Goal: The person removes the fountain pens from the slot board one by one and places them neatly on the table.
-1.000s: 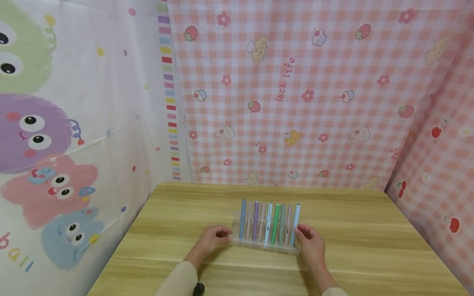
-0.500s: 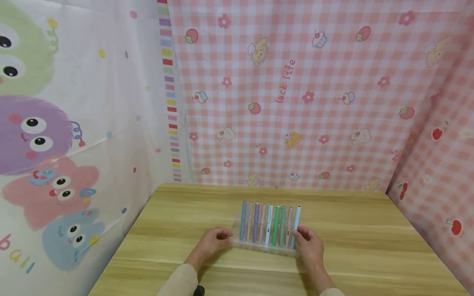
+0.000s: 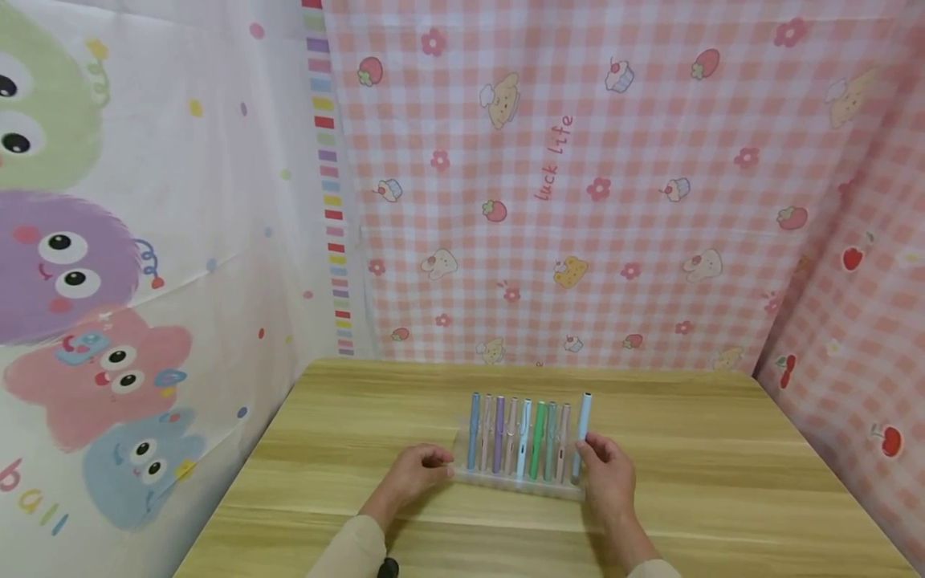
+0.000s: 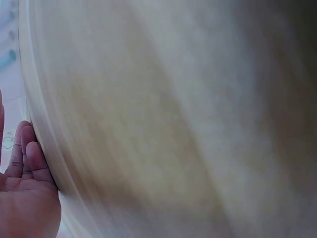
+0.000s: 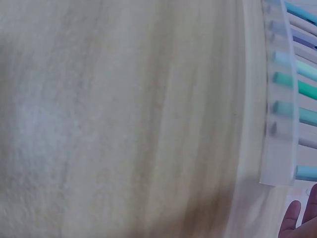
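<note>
A clear plastic pen holder [image 3: 506,484] stands on the table, with several slim capped pens upright in a row, among them a purple pen [image 3: 499,433] and a green pen [image 3: 537,441]. My left hand [image 3: 419,472] holds the holder's left end with thumb and fingertips; in the left wrist view its fingers [image 4: 37,158] lie close to the tabletop. At the right end, my right hand [image 3: 609,480] pinches a light blue pen [image 3: 584,421], which leans slightly right and rises above the others. The right wrist view shows that light blue pen [image 5: 306,172] above the holder's slotted body.
The wood-grain table [image 3: 347,425] extends around the holder on every side. Behind it hangs a pink checked cloth [image 3: 650,225], and a white cartoon-print cloth [image 3: 238,209] covers the left side. A small black object [image 3: 389,567] shows by the left sleeve.
The light blue pen has risen a little and shifted slightly right, with my right hand moving along. My left hand and the holder stay in place.
</note>
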Motion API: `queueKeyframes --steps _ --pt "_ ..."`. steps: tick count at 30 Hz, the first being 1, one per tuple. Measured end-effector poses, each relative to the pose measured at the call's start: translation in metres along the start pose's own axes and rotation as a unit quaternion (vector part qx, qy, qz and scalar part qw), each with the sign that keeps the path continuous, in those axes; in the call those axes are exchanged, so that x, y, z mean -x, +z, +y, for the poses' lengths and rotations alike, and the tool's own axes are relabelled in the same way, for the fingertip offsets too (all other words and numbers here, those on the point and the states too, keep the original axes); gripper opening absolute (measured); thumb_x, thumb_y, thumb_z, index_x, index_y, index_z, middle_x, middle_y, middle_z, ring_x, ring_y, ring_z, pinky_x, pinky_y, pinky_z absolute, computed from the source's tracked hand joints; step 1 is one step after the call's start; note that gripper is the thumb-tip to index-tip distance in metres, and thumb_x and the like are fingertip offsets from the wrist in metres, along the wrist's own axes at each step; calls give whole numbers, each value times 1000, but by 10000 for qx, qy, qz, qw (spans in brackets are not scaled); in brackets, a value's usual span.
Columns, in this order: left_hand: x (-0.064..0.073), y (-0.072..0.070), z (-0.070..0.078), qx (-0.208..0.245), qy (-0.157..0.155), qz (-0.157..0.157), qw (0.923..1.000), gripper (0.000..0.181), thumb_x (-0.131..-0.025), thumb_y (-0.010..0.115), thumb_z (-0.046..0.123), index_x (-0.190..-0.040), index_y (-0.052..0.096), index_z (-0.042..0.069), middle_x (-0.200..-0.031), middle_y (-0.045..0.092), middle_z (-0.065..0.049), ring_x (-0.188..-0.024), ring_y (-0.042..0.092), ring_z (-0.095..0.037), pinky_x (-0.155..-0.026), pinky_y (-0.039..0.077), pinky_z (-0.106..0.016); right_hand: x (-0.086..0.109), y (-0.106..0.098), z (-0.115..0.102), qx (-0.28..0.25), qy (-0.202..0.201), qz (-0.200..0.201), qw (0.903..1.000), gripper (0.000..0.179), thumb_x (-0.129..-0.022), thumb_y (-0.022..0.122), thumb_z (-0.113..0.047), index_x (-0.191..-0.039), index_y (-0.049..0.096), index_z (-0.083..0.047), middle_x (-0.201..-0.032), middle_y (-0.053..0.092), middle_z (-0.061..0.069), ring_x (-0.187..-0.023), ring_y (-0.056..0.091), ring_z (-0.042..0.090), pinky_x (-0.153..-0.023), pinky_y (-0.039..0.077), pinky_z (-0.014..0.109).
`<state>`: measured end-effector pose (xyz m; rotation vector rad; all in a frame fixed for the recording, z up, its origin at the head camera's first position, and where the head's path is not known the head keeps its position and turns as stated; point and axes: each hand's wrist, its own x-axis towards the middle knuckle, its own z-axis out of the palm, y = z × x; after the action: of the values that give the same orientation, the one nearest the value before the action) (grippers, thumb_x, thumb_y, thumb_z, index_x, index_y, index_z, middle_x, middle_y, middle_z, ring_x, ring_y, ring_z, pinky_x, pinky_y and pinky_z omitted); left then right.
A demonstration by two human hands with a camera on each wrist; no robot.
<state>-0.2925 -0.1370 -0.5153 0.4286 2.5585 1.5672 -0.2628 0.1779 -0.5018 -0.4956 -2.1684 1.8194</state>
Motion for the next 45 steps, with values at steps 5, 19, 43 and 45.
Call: queueKeyframes --steps 5,19,43,45 --pt "0 -1 -2 -99 -22 3 9999 16 -90 73 10 -103 71 2 -98 63 -5 -91 55 -18 -79 48 -34 0 -1 -8 -62 -259 181 9995 30 -98 65 -20 -117 65 2 -107 66 12 -94 56 17 -72 47 17" --pt "-1 -2 -8 -228 -68 89 9997 14 -88 75 11 -100 71 5 -94 62 -3 -89 55 -18 -79 47 -36 -16 -28 -14 210 -505 805 9952 28 -93 70 -19 -110 69 3 -91 68 3 -73 55 2 -61 46 16" --pt "-1 2 -4 -126 -15 30 9999 13 -88 74 9 -99 71 3 -95 62 -4 -90 55 -19 -79 47 -36 -21 -66 13 1243 -254 1347 9827 27 -91 68 -20 -105 69 3 -87 70 10 -69 56 11 -63 41 23" --pt "-1 2 -4 -85 -30 13 10000 13 -89 74 9 -100 71 3 -96 62 -5 -90 55 -19 -79 47 -36 -20 -64 16 1243 -259 1315 9832 26 -91 68 -20 -104 69 3 -86 70 9 -68 56 11 -63 41 23"
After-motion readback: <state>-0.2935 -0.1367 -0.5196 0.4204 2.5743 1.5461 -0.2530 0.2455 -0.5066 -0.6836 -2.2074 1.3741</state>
